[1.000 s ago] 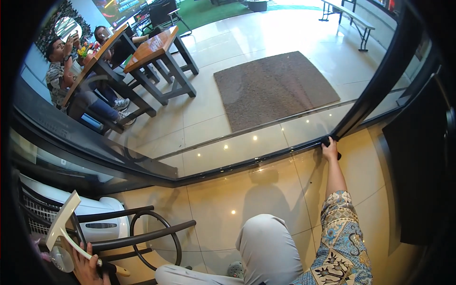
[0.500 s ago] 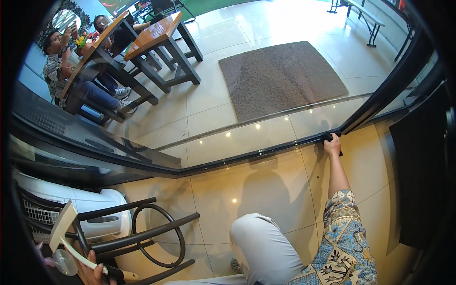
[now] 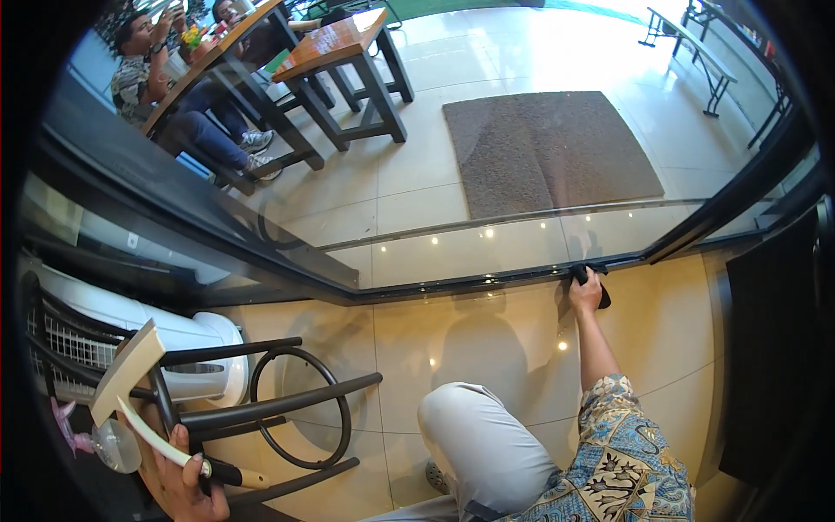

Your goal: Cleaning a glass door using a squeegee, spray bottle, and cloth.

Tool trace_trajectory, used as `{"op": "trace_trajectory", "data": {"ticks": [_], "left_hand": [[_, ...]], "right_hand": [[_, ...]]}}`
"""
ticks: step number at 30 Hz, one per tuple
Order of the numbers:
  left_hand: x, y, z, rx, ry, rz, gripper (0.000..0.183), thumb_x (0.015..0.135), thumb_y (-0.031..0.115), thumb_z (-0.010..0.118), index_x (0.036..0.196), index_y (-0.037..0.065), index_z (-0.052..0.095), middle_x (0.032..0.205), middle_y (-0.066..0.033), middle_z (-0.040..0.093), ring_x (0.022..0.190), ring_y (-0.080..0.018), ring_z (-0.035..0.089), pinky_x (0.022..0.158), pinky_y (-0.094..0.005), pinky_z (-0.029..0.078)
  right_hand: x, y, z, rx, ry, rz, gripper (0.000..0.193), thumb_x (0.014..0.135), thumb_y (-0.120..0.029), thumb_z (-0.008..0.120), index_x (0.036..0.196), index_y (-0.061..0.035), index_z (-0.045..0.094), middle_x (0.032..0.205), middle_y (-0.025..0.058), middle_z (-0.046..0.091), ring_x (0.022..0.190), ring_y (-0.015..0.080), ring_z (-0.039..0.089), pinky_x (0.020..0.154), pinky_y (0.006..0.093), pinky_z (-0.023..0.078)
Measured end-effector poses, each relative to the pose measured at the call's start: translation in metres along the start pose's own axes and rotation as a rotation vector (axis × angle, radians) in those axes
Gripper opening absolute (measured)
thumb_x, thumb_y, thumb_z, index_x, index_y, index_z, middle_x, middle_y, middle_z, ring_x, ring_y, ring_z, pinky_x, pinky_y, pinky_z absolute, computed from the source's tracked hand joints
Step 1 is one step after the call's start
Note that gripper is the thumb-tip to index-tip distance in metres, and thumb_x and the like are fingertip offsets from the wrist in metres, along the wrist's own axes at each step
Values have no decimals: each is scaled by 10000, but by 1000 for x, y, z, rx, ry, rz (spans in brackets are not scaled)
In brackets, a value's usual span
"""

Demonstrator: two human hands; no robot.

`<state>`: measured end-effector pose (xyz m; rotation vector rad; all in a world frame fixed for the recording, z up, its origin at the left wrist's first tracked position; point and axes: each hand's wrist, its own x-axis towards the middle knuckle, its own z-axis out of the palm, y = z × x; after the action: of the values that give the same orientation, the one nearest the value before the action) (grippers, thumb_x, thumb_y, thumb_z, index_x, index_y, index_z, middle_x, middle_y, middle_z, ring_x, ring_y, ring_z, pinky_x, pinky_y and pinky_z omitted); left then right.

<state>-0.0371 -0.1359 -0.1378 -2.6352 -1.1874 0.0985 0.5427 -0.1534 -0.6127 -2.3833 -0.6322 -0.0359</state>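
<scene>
My right hand (image 3: 586,291) is closed on a black cloth (image 3: 602,296). It presses the cloth against the black bottom rail (image 3: 452,287) of a glass panel, close to the floor. At the lower left, my left hand (image 3: 190,478) has its fingers curled at the dark grip of a curved, cream-handled tool (image 3: 156,432). A flat cream piece (image 3: 129,370) lies at that tool's far end. Beside them is a clear rounded container with a pink top (image 3: 115,445). These things appear to rest on a stool with dark tubular legs and a ring (image 3: 287,409).
A white appliance (image 3: 204,357) stands behind the stool. To the right is a black panel (image 3: 770,357). Beyond the glass are a brown mat (image 3: 557,148), a wooden stool (image 3: 335,48), a bench (image 3: 696,52) and seated people at a table (image 3: 209,65).
My right hand has slid left along the bottom rail with the cloth. My left hand shows more fully at the tool's grip. The whole view has shifted somewhat.
</scene>
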Motion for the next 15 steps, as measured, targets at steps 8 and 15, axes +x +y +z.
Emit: {"op": "trace_trajectory", "data": {"ticks": [8,15], "left_hand": [[6,2,1,10,3,-16,600,567,-37,476,1127,140,355,1257,-231,405,1133,-433,405,968,-574,221],[0,-9,12,-20,-11,-2,581,574,10,472,1128,147,361,1248,-219,421,1126,-426,418,972,-571,222]], "right_hand": [[-68,-78,43,-8,-7,-16,379,721,-207,590,1078,-95,533,995,142,500,856,357,545,704,429,460],[-111,-122,70,-52,-101,33,509,698,-203,630,1169,-82,480,1111,177,393,872,376,545,704,432,469]]}}
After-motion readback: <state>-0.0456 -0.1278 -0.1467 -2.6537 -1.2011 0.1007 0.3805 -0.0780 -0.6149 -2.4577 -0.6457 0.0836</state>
